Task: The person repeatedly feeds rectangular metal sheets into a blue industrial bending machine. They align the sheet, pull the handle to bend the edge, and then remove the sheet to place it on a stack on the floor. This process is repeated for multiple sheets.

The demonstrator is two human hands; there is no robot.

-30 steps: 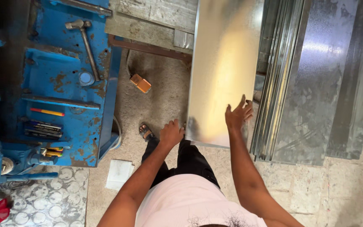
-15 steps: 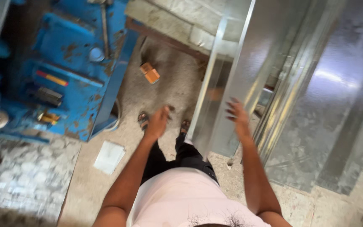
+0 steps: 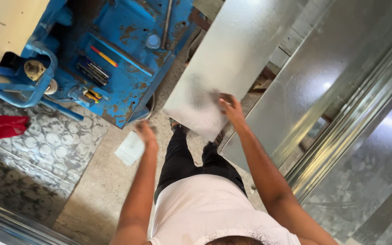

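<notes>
Right hand (image 3: 231, 109) gripping near edge of flat galvanised steel sheet (image 3: 232, 59), long axis running up-right away from fingers; left hand (image 3: 147, 134) blurred, grip unclear, apart below-left, farther off.

Right hand (image 3: 231, 110) now grips the lifted metal sheet (image 3: 225, 63); left hand (image 3: 147, 134) dropped away.

A single head-worn camera looks almost straight down past the person's chest and legs to the floor (image 3: 87, 195). It sits close above both arms, tilted so the blue machine (image 3: 128, 68) fills the upper left and the metal sheets (image 3: 341, 90) the right.
</notes>
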